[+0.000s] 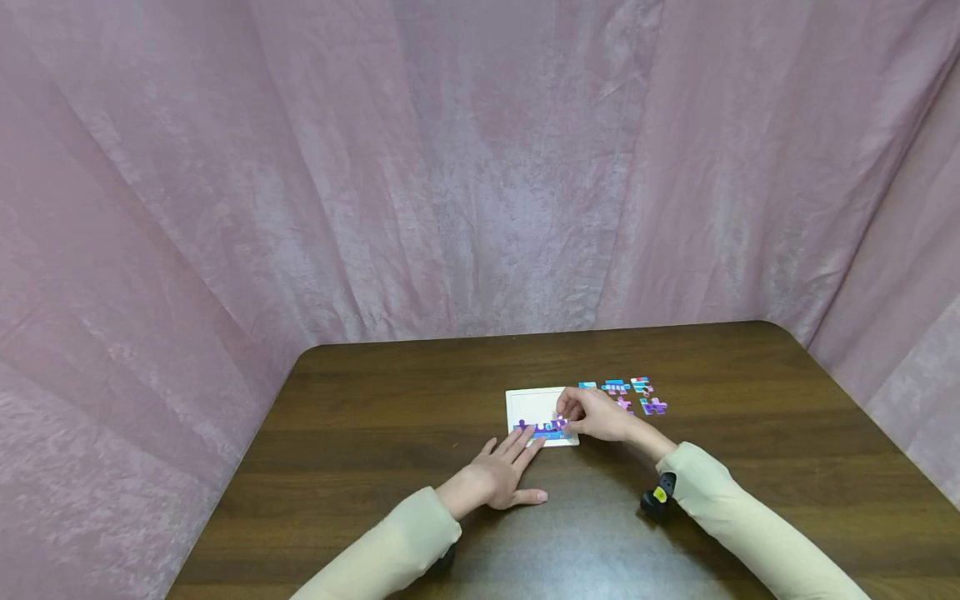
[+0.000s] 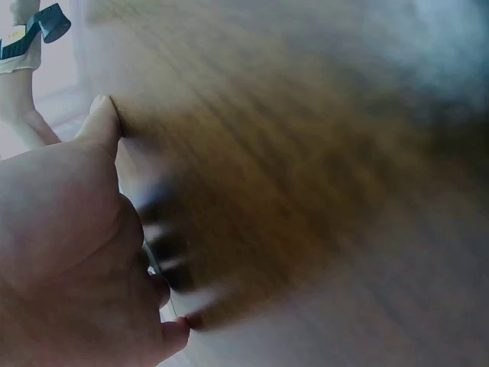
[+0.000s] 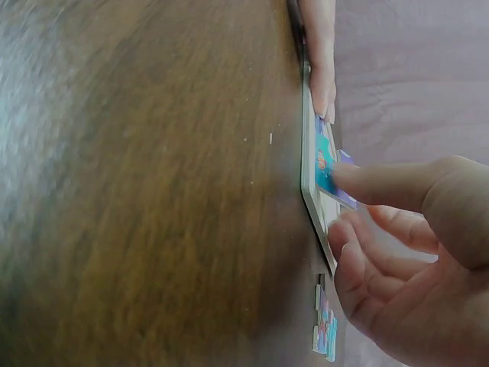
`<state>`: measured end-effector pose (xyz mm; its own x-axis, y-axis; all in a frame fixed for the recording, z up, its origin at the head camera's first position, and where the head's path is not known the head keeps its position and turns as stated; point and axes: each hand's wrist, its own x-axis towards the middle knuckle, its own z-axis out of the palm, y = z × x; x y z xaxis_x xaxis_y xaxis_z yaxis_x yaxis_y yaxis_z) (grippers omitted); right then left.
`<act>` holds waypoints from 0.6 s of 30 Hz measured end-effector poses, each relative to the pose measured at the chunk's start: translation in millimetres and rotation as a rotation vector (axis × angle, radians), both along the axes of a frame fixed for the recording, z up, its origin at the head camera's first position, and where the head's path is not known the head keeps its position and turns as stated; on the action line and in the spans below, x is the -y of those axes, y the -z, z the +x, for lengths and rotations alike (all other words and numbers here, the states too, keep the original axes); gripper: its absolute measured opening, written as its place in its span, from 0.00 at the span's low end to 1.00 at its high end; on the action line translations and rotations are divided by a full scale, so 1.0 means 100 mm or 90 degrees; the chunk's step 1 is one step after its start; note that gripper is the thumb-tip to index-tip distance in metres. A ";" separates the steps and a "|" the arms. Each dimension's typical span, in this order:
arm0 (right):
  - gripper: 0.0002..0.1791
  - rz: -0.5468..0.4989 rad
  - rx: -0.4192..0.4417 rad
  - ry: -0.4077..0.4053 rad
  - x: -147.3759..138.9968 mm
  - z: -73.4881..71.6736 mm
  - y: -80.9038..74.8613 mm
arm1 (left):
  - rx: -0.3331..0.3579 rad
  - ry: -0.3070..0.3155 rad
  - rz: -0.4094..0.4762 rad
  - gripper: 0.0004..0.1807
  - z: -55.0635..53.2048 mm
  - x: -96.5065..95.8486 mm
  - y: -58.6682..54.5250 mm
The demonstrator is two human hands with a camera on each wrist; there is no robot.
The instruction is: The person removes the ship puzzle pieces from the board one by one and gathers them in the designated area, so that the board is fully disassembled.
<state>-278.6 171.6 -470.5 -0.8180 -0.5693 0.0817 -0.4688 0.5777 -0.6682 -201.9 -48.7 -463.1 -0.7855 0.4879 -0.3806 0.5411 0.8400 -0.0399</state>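
A white puzzle tray [image 1: 534, 404] lies on the table, with purple and blue jigsaw pieces [image 1: 551, 434] along its near edge. My left hand [image 1: 501, 477] lies palm down with straight fingers, its fingertips resting on the tray's near left part and the pieces there. At the tray's near right corner, my right hand [image 1: 600, 414] pinches a puzzle piece between thumb and fingers. In the right wrist view that purple and teal puzzle piece [image 3: 324, 162] shows under the thumb, tilted over the tray; its far side is hidden. The left wrist view is blurred around the fingertips.
Several loose puzzle pieces [image 1: 616, 387] lie on the brown wooden table [image 1: 420, 400] to the right of the tray, some partly behind my right hand. A pink curtain [image 1: 480, 167] hangs beyond the far table edge. A black wrist device [image 1: 658, 495] sits by the right sleeve.
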 end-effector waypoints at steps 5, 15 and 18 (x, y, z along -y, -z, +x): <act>0.03 -0.034 0.002 0.009 0.02 0.02 -0.01 | 0.008 0.000 0.009 0.46 0.00 0.00 0.01; 0.03 -0.078 0.010 0.016 -0.04 0.04 -0.04 | -0.010 0.003 0.005 0.46 -0.03 0.02 0.09; 0.03 -0.084 0.016 0.016 -0.10 0.05 -0.03 | -0.011 0.006 0.005 0.47 -0.04 0.02 0.13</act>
<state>-273.7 181.5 -467.2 -0.8344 -0.5347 0.1338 -0.4375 0.4947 -0.7509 -206.1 -50.9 -475.7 -0.7878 0.4980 -0.3626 0.5478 0.8355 -0.0427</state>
